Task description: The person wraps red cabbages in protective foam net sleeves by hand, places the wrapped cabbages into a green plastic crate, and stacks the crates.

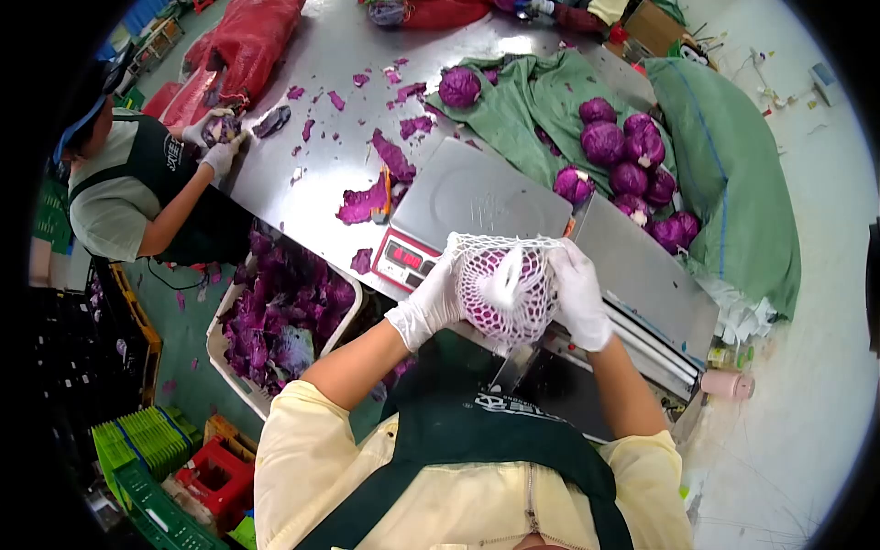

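Observation:
Between my two gloved hands is a purple cabbage inside a white foam net sleeve. My left hand grips the net's left side, and my right hand grips its right side near the top edge. White gloves cover both hands. Just beyond them lies a weighing scale with a flat metal plate and a red-framed display. An orange-handled knife rests by the scale's left edge, next to torn purple leaves.
Several purple cabbages lie on green sacking at the right, beside a full green sack. A white bin of leaf scraps stands below the metal table. At left, a co-worker holds another cabbage.

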Demonstrator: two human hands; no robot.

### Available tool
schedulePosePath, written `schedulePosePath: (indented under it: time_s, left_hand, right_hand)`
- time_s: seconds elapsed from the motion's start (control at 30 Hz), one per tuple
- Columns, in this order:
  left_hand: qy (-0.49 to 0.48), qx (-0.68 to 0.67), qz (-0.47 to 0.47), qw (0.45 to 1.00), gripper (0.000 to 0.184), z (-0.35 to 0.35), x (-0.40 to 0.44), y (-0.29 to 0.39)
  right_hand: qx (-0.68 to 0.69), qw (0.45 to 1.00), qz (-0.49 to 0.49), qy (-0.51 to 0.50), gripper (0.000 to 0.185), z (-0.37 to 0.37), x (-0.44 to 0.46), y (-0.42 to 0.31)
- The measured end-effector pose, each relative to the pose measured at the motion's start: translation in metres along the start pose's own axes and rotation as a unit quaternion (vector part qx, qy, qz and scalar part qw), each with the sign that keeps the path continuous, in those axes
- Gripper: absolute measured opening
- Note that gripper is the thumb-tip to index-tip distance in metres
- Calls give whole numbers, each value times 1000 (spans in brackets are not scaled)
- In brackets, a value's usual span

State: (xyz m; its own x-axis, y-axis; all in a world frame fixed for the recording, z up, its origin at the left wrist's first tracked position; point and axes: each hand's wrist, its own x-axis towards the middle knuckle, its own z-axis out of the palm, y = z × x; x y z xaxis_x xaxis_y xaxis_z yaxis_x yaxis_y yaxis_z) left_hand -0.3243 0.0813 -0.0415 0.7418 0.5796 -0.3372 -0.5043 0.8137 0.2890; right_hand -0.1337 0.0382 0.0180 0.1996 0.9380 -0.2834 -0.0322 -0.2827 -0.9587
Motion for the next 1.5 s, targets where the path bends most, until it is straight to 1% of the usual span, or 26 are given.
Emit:
schedulePosePath:
  time_s: [0.1,0.17,0.2,0.23,0.3,0.37,0.43,0.5,0.53,0.57,0.63,0.67,0.73,0.8,0.83,0.9,0.97,1.03,1.07,1.23,1.3,1.33,1.37,1.43,1.47,1.5]
  left_hand:
    - [108,-37,-23,993,71,13,-18,-20]
    - [100,-57,-37,993,76,25,-25,-24]
    - [42,-12,-40,998,75,16,-24,-28]
    - [-18,32,-42,998,74,14,-24,-30]
    - [-30,73,-31,996,63,20,-26,-53]
    - [48,107,-40,992,53,57,-41,-71]
    - [-3,-35,-47,998,46,57,-42,-94]
    - [-16,-16,28,999,42,50,-40,-113]
    - [2,-79,-29,996,40,70,-45,-119]
    - [-75,-182,-2,980,42,68,-30,-132]
    - [-73,-122,58,988,54,91,-14,-160]
    - [-70,-79,67,992,65,105,-8,-169]
    - [-35,52,242,968,71,133,0,-183]
    - [24,213,379,900,64,159,13,-190]
    - [-24,262,316,912,59,171,27,-192]
    - [-58,374,159,912,51,212,53,-207]
    - [-111,509,221,824,45,205,116,-223]
    - [-43,457,194,867,46,206,157,-222]
    - [-9,451,178,875,50,195,177,-222]
    - [122,480,62,867,65,189,183,-227]
    - [49,531,80,842,66,177,176,-217]
    - [19,597,118,793,65,181,161,-206]
    - [-8,711,266,651,61,169,154,-196]
    - [-93,803,311,500,46,165,126,-156]
    - [-124,843,343,395,42,157,110,-136]
    - [-167,881,346,276,47,136,107,-114]
  right_hand:
    - [161,983,80,-44,19,-19,-48,-12]
    - [166,928,223,-249,22,-47,-71,-27]
    - [77,912,266,-301,27,-56,-83,-22]
    - [-45,901,206,-379,30,-59,-93,-22]
    - [-23,874,211,-437,28,-76,-105,-28]
    - [13,951,99,-292,27,-82,-108,-32]
    - [52,962,163,-214,27,-124,-103,8]
    - [37,984,164,-54,32,-113,-147,17]
    - [149,966,210,-30,39,-117,-168,30]
    - [332,899,267,-98,46,-115,-186,20]
    - [463,866,159,-101,47,-114,-202,47]
    - [375,918,93,-89,43,-128,-204,44]
    - [168,985,-23,-27,46,-157,-209,39]
    - [375,926,25,-37,51,-198,-194,26]
    - [457,887,39,-52,52,-217,-178,19]
    - [296,955,-11,-14,55,-255,-151,14]
    - [294,955,15,14,51,-281,-120,11]
    - [172,953,-132,210,47,-300,-70,40]
    - [80,952,-191,225,47,-303,-56,53]
    - [80,981,-77,159,54,-323,-28,76]
    - [-207,960,-73,172,55,-326,-58,52]
    - [-179,962,-74,194,56,-332,-62,61]
    - [-200,957,-68,198,43,-328,-90,33]
    - [-447,859,-166,184,45,-365,-114,39]
    - [-447,860,-160,186,45,-377,-129,33]
    - [-578,788,-187,103,46,-385,-148,23]
